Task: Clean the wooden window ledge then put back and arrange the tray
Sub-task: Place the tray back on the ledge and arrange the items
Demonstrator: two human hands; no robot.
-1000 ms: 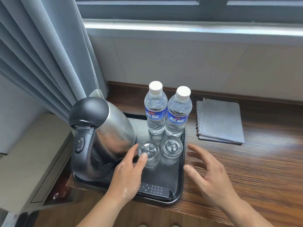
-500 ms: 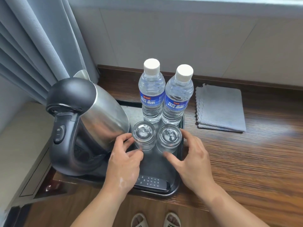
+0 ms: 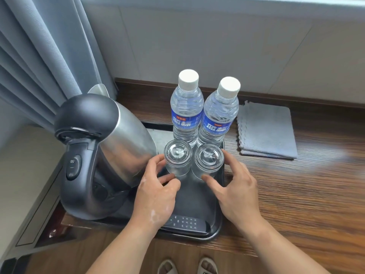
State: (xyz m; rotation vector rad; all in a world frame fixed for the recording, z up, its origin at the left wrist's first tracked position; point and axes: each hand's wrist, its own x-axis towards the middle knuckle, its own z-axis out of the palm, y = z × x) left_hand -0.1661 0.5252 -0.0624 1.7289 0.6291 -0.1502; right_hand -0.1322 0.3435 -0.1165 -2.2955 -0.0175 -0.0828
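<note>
A black tray (image 3: 197, 196) sits on the wooden ledge (image 3: 296, 194). On it stand a steel kettle (image 3: 110, 155), two water bottles (image 3: 186, 109) (image 3: 220, 115), two upturned glasses and a black remote (image 3: 187, 223) at the front. My left hand (image 3: 156, 194) grips the left glass (image 3: 177, 157) between thumb and fingers. Around the right glass (image 3: 208, 160), my right hand (image 3: 235, 192) curls its thumb and fingers. Both glasses stand on the tray, side by side in front of the bottles.
A folded grey cloth (image 3: 266, 129) lies on the ledge right of the tray. A grey curtain (image 3: 39, 56) hangs at the left behind the kettle. The wall rises behind the ledge. My sandalled feet (image 3: 187, 265) show below the ledge's front edge.
Both hands moved forward from the tray's front and closed round the two glasses. The camera tilted down and closer.
</note>
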